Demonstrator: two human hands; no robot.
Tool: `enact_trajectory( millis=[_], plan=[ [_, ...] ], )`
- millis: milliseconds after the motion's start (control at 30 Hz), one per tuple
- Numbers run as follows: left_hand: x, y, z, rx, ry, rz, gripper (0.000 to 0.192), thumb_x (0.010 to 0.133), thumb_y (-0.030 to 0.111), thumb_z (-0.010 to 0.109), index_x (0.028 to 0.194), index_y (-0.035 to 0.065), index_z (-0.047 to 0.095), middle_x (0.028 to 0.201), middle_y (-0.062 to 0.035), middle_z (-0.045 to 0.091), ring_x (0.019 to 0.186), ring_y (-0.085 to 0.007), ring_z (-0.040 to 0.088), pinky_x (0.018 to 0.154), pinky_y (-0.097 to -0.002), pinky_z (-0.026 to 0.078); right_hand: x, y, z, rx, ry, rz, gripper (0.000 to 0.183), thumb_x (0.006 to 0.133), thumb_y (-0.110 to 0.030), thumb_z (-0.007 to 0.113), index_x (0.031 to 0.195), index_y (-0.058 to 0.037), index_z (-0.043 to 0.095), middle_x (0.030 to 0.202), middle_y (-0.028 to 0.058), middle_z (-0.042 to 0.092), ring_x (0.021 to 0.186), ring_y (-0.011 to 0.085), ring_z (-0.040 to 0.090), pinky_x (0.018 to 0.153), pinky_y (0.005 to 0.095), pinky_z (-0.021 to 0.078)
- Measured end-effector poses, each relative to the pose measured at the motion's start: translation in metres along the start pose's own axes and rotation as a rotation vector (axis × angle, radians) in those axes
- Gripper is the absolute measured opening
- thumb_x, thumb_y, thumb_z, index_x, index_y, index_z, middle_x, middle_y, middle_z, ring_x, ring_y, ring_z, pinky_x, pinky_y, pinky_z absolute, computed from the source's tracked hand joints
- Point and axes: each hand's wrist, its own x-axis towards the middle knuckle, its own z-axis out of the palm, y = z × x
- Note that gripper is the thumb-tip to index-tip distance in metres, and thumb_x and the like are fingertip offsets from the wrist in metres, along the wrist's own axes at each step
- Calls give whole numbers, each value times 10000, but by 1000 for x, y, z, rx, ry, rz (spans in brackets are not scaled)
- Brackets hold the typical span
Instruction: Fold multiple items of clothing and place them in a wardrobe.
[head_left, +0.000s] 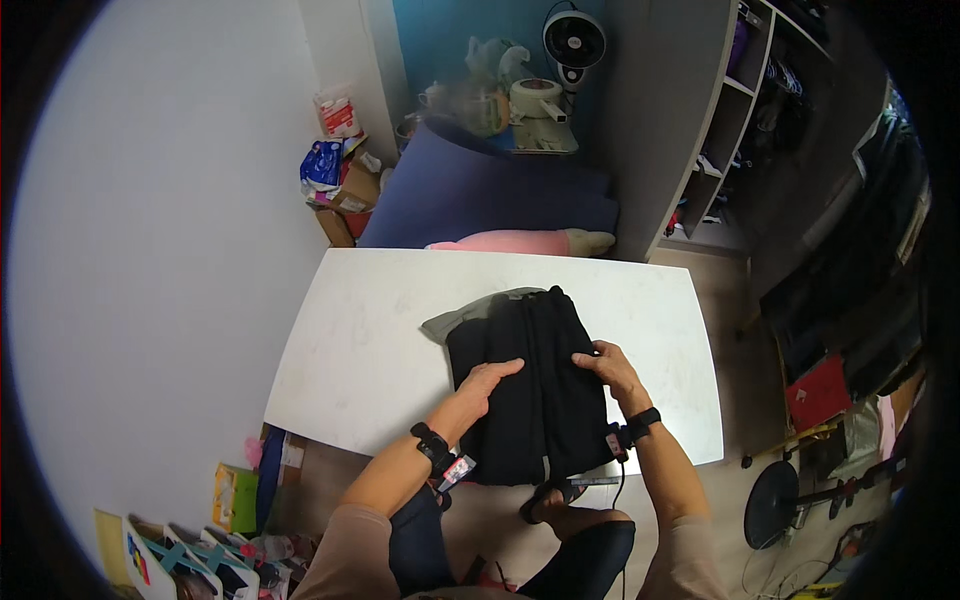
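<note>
A folded black garment (510, 420), apparently a jacket with a front seam or zip line, lies on a white table (345, 352). Grey cloth (461, 319) sticks out from beneath its far left corner. My left hand (484, 382) rests on the left part of the garment, fingers extended to the right; the fingers below the thumb side are partly hidden. At the garment's right edge is my right hand (615, 371), its thumb over the black cloth and the other fingers bent beside the edge. Neither hand visibly grips the cloth. Both wrists wear black straps with small devices.
Behind the table are a blue mat (495, 187) and a pink cushion-like roll (517, 242). An open wardrobe (720, 135) stands at the far right. A round black fan or base (772, 504) is on the right floor. A cable hangs from my right wrist. A white wall (172, 247) borders the left.
</note>
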Motion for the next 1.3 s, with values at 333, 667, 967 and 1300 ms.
enact_trajectory(
  millis=[333,667,967,1300],
  plan=[
    [-81,15,27,381,72,648,365,844,108,651,1168,-45,579,1062,-120,652,923,-192,639,817,-324,534,-25,-65,21,151,-107,-358,585,765,29,662,1325,51,495,1192,121,623,1075,210,596,971,327,458],
    [-13,-30,-59,849,509,657,656,811,142,676,1377,-18,386,1167,-164,609,1032,-247,602,925,-366,471,28,8,19,-379,5,-312,712,794,-113,706,1419,-10,382,1287,261,557,1218,359,536,1040,398,406],
    [-71,38,-6,1567,203,1237,760,777,272,664,1436,46,361,1436,-208,401,1351,-396,339,1110,-481,285,-80,-32,6,-991,-57,-808,741,826,-268,691,1453,-78,345,1493,210,324,1320,406,390,1064,479,361],
    [8,15,-14,2060,-216,1093,692,842,349,594,1467,161,364,1528,-200,274,1416,-374,242,1168,-496,168,-119,34,36,-1295,-374,-888,923,709,-535,736,1468,-176,354,1523,198,270,1357,469,282,1048,674,220]
  ],
)
